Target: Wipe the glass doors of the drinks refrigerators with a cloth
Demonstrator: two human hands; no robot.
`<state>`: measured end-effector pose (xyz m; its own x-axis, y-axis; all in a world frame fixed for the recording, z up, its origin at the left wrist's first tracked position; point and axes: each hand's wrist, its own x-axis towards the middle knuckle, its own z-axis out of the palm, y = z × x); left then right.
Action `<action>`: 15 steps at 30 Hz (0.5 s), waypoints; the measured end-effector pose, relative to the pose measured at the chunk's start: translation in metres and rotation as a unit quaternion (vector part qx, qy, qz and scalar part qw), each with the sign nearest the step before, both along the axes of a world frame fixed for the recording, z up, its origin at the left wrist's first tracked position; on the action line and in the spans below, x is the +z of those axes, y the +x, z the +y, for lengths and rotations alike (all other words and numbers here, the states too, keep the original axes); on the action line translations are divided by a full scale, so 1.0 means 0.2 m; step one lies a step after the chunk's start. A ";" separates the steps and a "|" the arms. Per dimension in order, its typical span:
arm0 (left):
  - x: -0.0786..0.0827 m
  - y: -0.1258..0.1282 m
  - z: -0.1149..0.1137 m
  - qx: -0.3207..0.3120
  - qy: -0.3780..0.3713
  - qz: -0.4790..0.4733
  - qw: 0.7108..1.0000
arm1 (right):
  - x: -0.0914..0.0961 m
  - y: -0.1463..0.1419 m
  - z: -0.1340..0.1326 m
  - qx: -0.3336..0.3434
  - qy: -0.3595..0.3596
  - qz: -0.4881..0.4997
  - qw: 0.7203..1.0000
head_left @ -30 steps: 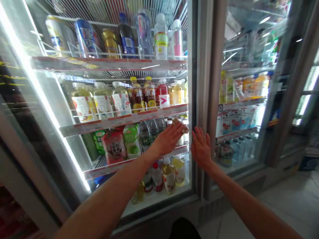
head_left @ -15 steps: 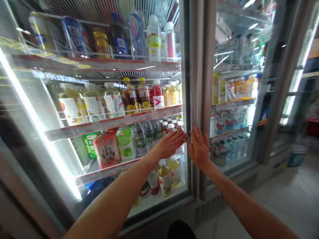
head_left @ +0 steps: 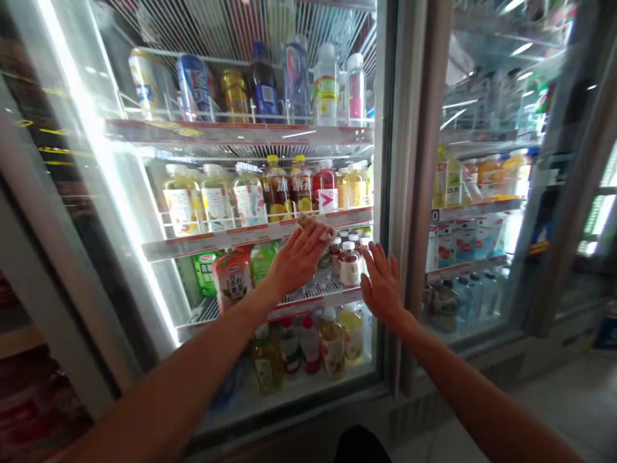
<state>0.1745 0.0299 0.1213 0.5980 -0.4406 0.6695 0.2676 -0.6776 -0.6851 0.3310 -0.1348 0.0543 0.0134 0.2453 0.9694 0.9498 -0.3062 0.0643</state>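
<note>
My left hand presses a crumpled pale cloth flat against the glass door of a lit drinks fridge, in front of the middle shelf edge. Most of the cloth is hidden under the fingers. To its right, my right hand lies against the glass near the metal door frame, fingers spread and holding nothing. Behind the glass, between the hands, stands a dark bottle with a white cap. A red drink pack sits on the same shelf, left of my left hand.
Upper shelves hold cans and bottles, such as a blue can and iced tea bottles. Another glass-fronted fridge section with drink cartons adjoins on the right. Grey floor shows at lower right.
My left hand with the cloth has moved left and up across the glass, away from my right hand. My right hand stays by the door frame. The view has shifted left.
</note>
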 end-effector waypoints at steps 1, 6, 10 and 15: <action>-0.01 -0.05 0.02 -0.011 0.028 0.034 0.999 | 0.01 -0.02 0.02 0.009 -0.008 -0.007 1.000; 0.02 -0.24 0.14 -0.010 0.059 0.089 0.994 | 0.07 -0.13 0.14 0.048 -0.023 -0.049 0.997; 0.07 -0.36 0.20 0.035 -0.013 -0.037 0.999 | 0.11 -0.20 0.22 0.051 -0.016 -0.037 0.998; 0.03 -0.54 0.26 -0.001 0.092 0.148 0.985 | 0.15 -0.27 0.29 0.066 -0.054 -0.046 0.995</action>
